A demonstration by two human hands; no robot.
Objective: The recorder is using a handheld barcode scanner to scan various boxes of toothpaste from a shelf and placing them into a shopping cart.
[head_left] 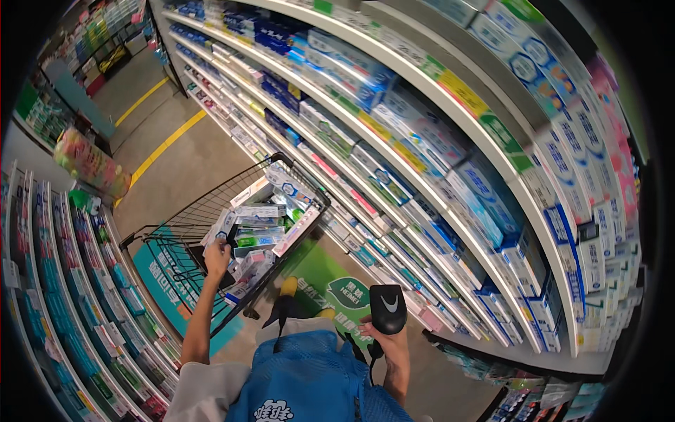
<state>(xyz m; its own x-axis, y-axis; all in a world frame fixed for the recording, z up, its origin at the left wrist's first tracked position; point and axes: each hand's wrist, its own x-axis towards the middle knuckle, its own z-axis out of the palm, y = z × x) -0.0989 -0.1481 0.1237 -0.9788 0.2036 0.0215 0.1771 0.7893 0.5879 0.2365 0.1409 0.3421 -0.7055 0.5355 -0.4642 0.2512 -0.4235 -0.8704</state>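
My right hand (387, 339) is wrapped round the handle of a black barcode scanner (388, 308), held upright in front of my body, its head on top. My left hand (217, 256) reaches over the black wire shopping cart (184, 205), its fingers closed at a small dark thing whose kind I cannot make out. Just beyond those fingers, a white box (223, 224) leans among the goods. Several toothpaste-like boxes lie jumbled in the cart, among them a white and blue box (287, 184) at its far end and a clear-looking package (257, 264) nearer me.
Tall shelves (394, 133) packed with blue, white and green boxes curve along the right. Lower racks (84, 295) of small hanging packs line the left. A colourful wrapped bin (90, 162) stands beyond the left rack. Yellow stripes (169, 156) and a green floor sticker (330, 285) mark the floor.
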